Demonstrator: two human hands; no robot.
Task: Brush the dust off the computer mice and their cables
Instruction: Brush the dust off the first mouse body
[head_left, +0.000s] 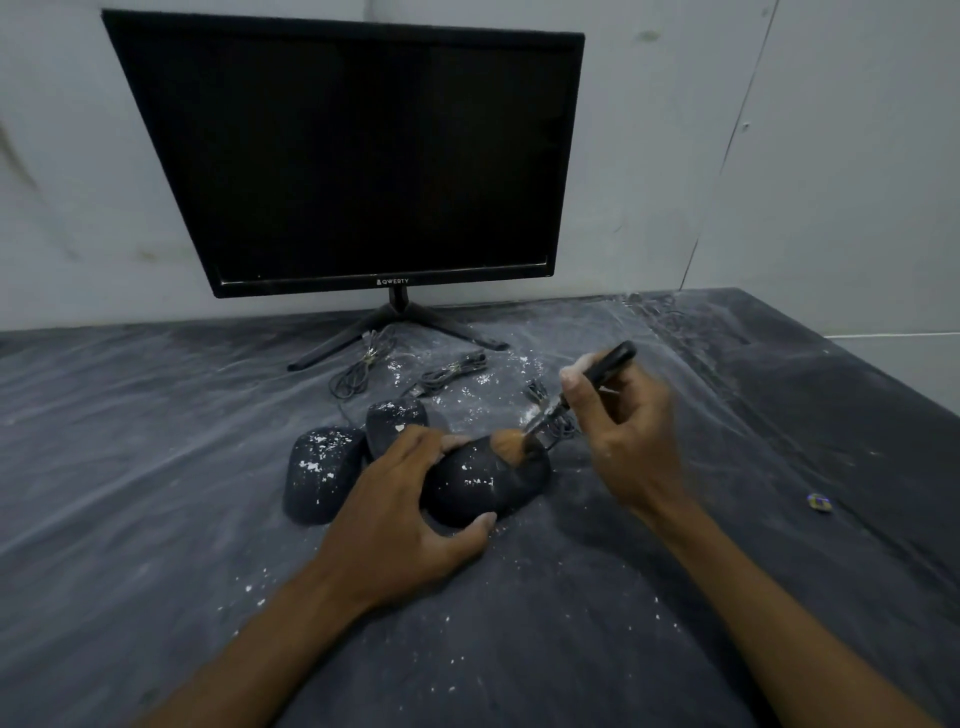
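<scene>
A monitor (358, 156) is standing at the back of the counter (156, 519) against the wall, with three bundled cables (452, 371) lying side by side just in front of its stand. Nearer the viewer, three mice are sitting close together: the left mouse (319, 473), the middle mouse (395, 423) just behind and to its right, and the right mouse (488, 480). The left hand (405, 514) is resting on the right mouse's left side, while the right hand (628, 436), to the right, is holding a brush (561, 410) whose bristles are touching that mouse's far end.
</scene>
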